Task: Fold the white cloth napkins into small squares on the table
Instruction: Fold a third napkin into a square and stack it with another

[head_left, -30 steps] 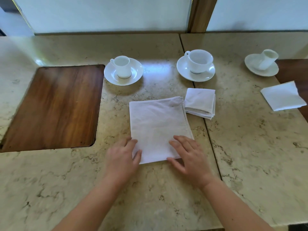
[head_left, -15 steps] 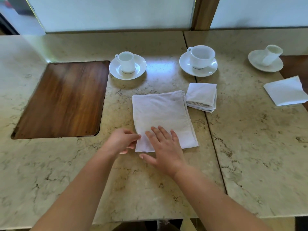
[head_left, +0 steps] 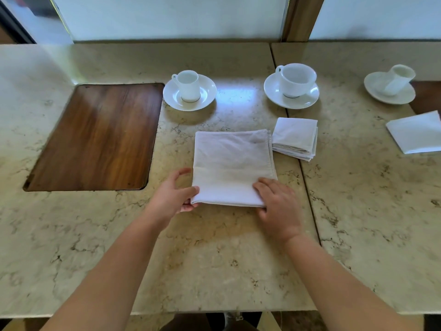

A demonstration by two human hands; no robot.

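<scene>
On the marble table (head_left: 214, 271), at its middle, lies the white napkin (head_left: 232, 167) now being worked, already folded to a flat rectangle but not yet a small square. The left hand (head_left: 173, 197) pinches its near left corner, thumb on top and fingers tucked beneath the edge; the right hand (head_left: 278, 203) has its fingers curled over the near right corner, seemingly gripping it, though what lies under the palm is hidden. By my reading at least one more fold remains for this piece, probably bringing the near edge away to the far one.

Touching or just beside the napkin's far right corner sits a stack of folded napkins (head_left: 296, 138) (finished squares, it appears), and another folded napkin (head_left: 416, 132) lies well apart at the right edge of view. Behind stand a small cup on a saucer (head_left: 189, 91), a larger cup on a saucer (head_left: 292, 86), and a third cup on a saucer (head_left: 391, 84) farther right. A wooden inlay (head_left: 95, 137) fills the table's left part. Only the stack crowds the fold; the cups stand clear behind.
</scene>
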